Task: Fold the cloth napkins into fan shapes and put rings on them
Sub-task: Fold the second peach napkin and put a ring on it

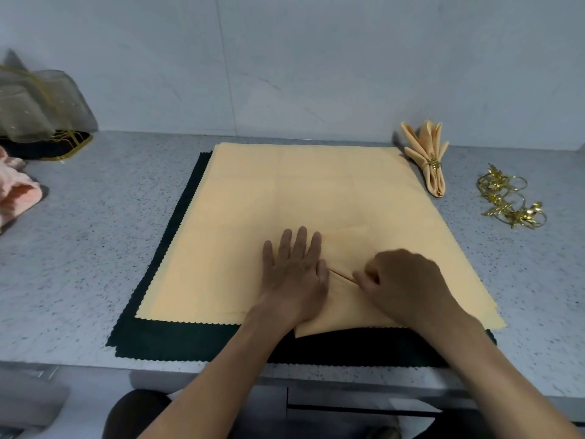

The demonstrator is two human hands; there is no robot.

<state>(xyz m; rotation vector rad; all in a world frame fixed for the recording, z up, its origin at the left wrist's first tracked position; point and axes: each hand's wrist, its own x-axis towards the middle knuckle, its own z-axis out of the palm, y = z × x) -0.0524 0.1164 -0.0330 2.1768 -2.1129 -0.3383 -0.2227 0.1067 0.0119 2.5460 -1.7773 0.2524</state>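
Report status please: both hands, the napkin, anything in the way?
Left hand flat, pressing peach napkin. Right hand pinching its fold. One finished napkin ringed, far right. Spare gold rings clear of work.

No legible text or labels, seemingly, on anything.

The right hand, smeared by motion, hides its own fingertips and part of the folded peach napkin beneath. Both forearms cover the dark cloth's near edge. At the left border, a pink fabric and a sheer gauzy bundle are cropped.
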